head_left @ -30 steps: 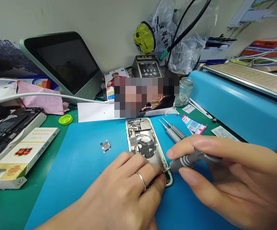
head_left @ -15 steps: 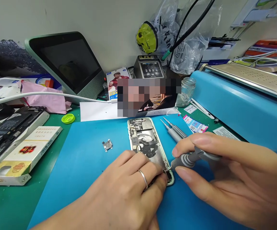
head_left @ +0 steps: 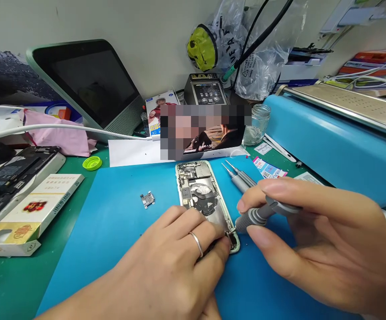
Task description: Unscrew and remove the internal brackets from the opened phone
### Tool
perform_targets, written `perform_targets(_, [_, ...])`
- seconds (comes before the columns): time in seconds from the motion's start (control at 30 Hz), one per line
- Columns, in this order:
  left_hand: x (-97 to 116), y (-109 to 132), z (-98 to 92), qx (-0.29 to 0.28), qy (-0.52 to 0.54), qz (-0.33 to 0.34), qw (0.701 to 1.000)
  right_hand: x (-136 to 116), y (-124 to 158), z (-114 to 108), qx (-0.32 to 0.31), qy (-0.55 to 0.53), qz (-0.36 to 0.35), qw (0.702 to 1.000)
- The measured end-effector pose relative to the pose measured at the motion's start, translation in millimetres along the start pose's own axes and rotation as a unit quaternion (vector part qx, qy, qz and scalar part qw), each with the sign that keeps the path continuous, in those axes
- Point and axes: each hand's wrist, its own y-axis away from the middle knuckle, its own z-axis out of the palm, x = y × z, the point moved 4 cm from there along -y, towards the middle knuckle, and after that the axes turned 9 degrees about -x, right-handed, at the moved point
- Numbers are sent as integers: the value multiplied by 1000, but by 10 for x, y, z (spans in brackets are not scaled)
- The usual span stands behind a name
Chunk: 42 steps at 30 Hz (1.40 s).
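Note:
An opened smartphone (head_left: 202, 190) lies on the blue mat, its inner metal plate and small boards bare. My left hand (head_left: 182, 255), with a ring on one finger, grips the phone's lower end; its fingertips are close together there, and anything pinched under them is hidden. My right hand (head_left: 326, 242) is closed round a grey screwdriver (head_left: 255, 217), held slanted between thumb and fingers. Its tip meets the phone's lower right edge. To the left of the phone sits a small metal module (head_left: 147, 199). Two thin precision drivers (head_left: 241, 177) lie to the right of the phone.
A blue mat (head_left: 113, 218) covers the green bench. A cigarette box (head_left: 34, 206) and another opened device (head_left: 16, 175) stand left. Behind are a propped screen showing video (head_left: 209, 133), a smart display (head_left: 89, 80) and a glass jar (head_left: 259, 124). A blue machine (head_left: 329, 151) fills the right.
The whole view has shifted slightly, so everything sits a little higher and further left. Both hands keep their places at the phone's lower end, and the screwdriver stays at its edge.

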Motion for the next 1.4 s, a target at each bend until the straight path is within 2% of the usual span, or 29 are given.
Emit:
perform_targets(0.07, [-10,-5,15,-18,6,-7,1000,-27,-58,-5,-19,19,-20,999])
perform_targets(0.2, [7,-6,-12,-8,5,7,1000,-51,-52,-42,-28,31,-35,999])
perform_targets(0.4, [12,-6,-34,-9,4,-2,1000,-3,68,-61,-19,-1,21,1000])
perform_targets(0.6, [-6,10,17,27,-1,22,999,-51,-45,-53,-26,9,-27,999])
perform_targets(0.77, [-19,-9,27,-1,-1,4,1000,-23,-13,-99,-19,17,-25,999])
perform_targets(0.93, [1,-8,8,18,7,17,1000,-11,-14,-16,-28,25,-20,999])
perform_targets(1.07, [-6,2,52,0,11,7,1000,-33,-23,-12,-4,17,-12,1000])
perform_targets(1.23, [-27,15,64,44,2,21,999,-39,-4,-37,-17,33,-31,999])
perform_targets(1.4, [-12,-17,24,18,-1,17,1000,-64,-14,-25,-20,51,-40,998])
